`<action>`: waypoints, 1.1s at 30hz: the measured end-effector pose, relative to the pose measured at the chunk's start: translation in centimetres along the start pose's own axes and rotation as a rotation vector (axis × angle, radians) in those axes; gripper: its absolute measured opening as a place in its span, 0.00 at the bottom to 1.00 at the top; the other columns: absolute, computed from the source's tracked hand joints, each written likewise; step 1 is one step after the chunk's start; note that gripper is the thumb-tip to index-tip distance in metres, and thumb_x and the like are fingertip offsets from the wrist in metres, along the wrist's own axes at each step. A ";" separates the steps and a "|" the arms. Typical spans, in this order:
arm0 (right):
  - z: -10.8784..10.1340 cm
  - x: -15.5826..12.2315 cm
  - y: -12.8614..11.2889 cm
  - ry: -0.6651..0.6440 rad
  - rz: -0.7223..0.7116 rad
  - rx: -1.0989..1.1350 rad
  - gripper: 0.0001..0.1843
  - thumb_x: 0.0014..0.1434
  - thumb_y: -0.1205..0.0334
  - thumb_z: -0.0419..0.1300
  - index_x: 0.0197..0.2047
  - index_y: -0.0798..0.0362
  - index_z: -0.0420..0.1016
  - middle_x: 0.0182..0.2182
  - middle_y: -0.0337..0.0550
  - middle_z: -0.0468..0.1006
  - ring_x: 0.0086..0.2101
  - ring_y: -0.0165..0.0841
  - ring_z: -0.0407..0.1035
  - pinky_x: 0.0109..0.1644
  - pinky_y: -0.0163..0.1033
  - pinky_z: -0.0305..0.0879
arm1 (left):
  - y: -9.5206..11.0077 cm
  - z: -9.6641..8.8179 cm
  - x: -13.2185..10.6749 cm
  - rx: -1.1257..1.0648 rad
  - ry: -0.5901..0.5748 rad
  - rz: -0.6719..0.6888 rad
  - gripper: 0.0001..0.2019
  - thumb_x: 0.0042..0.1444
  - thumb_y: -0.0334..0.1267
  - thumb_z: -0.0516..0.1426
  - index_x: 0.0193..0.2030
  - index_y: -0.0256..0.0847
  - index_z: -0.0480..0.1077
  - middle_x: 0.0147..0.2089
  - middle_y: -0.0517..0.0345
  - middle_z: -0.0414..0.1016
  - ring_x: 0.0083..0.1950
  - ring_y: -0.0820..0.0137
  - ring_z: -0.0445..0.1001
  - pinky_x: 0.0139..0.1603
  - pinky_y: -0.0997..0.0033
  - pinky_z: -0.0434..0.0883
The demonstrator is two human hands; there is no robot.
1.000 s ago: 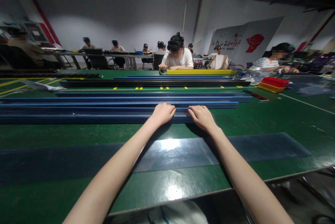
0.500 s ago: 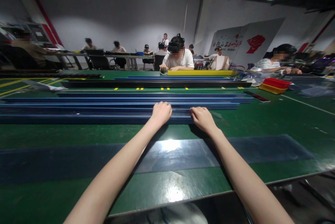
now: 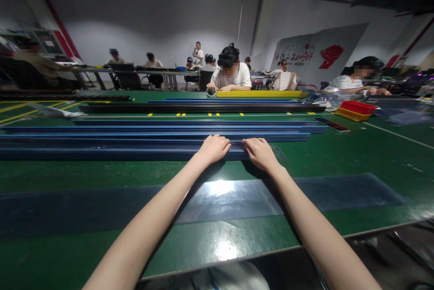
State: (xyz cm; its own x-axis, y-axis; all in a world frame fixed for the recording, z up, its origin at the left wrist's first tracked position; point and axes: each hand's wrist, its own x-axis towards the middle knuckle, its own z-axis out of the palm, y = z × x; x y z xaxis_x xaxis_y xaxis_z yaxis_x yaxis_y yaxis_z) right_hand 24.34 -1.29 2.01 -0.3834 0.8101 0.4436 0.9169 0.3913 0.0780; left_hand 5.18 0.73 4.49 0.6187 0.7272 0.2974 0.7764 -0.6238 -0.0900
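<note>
My left hand (image 3: pixel 214 149) lies over the nearest long blue channel-shaped rail (image 3: pixel 101 152), its fingers curled down onto it. A short gap to the right, my right hand (image 3: pixel 260 152) grips the same rail close to its right end, thumb and fingers bent together. The fingertips of both hands are partly hidden. A bit of clear film (image 3: pixel 278 152) shows just beyond the rail's end, beside my right hand. Behind this rail, several more blue rails (image 3: pixel 271 137) run parallel across the table. In front of my hands, under my forearms, a long transparent strip (image 3: pixel 237 202) lies flat.
The table (image 3: pixel 339 159) has a green top. Farther back are a black rail (image 3: pixel 203 108), a yellow rail (image 3: pixel 257 94), a phone-like dark slab (image 3: pixel 332 124) and a red and yellow bin (image 3: pixel 356 110). A co-worker (image 3: pixel 237 77) leans over the far side; another sits at right.
My left hand has slid right along the rail, narrowing the gap to my right hand. My right hand has shifted slightly left. In the background, a standing person has moved left.
</note>
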 end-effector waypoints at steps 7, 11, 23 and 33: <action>-0.5 0.0 0.1 0.034 0.128 -0.086 0.13 0.60 0.65 0.44 0.40 0.53 0.70 0.36 0.46 0.77 0.38 0.35 0.68 0.43 0.38 0.50 | -0.1 -0.2 -0.1 0.078 0.018 -0.114 0.17 0.61 0.39 0.42 0.37 0.38 0.71 0.41 0.49 0.74 0.44 0.63 0.70 0.42 0.65 0.64; -0.5 0.0 0.0 0.044 0.145 -0.107 0.14 0.61 0.63 0.44 0.37 0.53 0.70 0.34 0.45 0.77 0.36 0.34 0.68 0.42 0.38 0.49 | -0.4 0.0 -0.2 0.091 0.025 -0.157 0.17 0.61 0.39 0.42 0.38 0.37 0.71 0.40 0.48 0.73 0.44 0.62 0.70 0.41 0.64 0.64; 0.0 0.0 -0.3 0.024 0.049 -0.086 0.17 0.63 0.62 0.42 0.37 0.54 0.71 0.36 0.47 0.77 0.39 0.35 0.67 0.43 0.38 0.50 | -0.1 0.8 0.0 -0.008 0.045 0.017 0.16 0.62 0.37 0.42 0.44 0.39 0.69 0.46 0.53 0.71 0.47 0.66 0.68 0.46 0.68 0.64; -0.1 0.0 -0.3 0.051 0.045 -0.055 0.14 0.62 0.61 0.45 0.39 0.53 0.71 0.38 0.45 0.77 0.40 0.34 0.67 0.45 0.38 0.50 | -0.3 0.7 0.1 -0.056 0.001 0.063 0.16 0.62 0.39 0.43 0.48 0.40 0.68 0.48 0.54 0.72 0.50 0.66 0.67 0.48 0.67 0.64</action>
State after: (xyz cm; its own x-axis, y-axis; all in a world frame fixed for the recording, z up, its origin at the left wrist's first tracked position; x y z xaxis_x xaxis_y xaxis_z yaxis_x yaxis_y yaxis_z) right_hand 24.08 -1.43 2.05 -0.3369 0.8027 0.4922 0.9383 0.3293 0.1053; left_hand 5.08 1.20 3.86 0.6656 0.6859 0.2941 0.7282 -0.6831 -0.0549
